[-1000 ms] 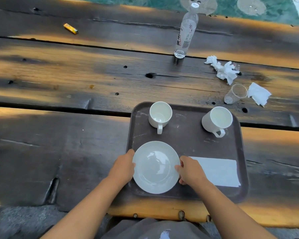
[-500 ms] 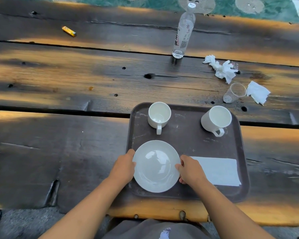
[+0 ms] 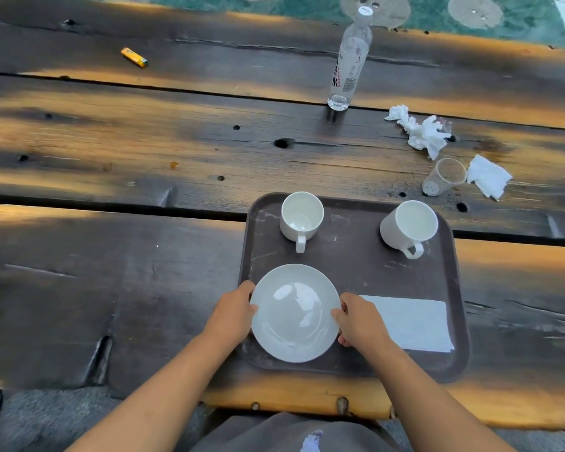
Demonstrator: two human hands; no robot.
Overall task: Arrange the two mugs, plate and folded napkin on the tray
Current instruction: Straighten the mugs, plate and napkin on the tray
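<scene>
We saw a wide wooden bench (image 3: pixel 111 288) made of dark, worn planks, and on its near right part lay a brown tray (image 3: pixel 349 272) with rounded corners. On the tray, in the near left part, was a white plate (image 3: pixel 295 313). Our left hand (image 3: pixel 232 316) held its left rim and our right hand (image 3: pixel 361 322) held its right rim, so each grip was closed on the plate, the fingers bent over the edge. Just to the right of the plate, partly under the right hand, the folded napkin (image 3: pixel 415 324) lay flat in the near right part of the tray.

In the far left corner of the tray stood one white mug (image 3: pixel 302 220), upright, with its handle turned toward us. The second mug (image 3: pixel 408 226) stood in the far right corner, also with the handle toward us. The two mugs were well apart.

Beyond the tray, a clear water bottle (image 3: pixel 351 60) stood on the bench. To the right of it lay a crumpled tissue (image 3: pixel 421 133), a clear plastic cup (image 3: pixel 444 176) on its side, and another tissue (image 3: pixel 488 176) just beside the cup. Far to the left lay a small yellow lighter (image 3: pixel 134 57).
</scene>
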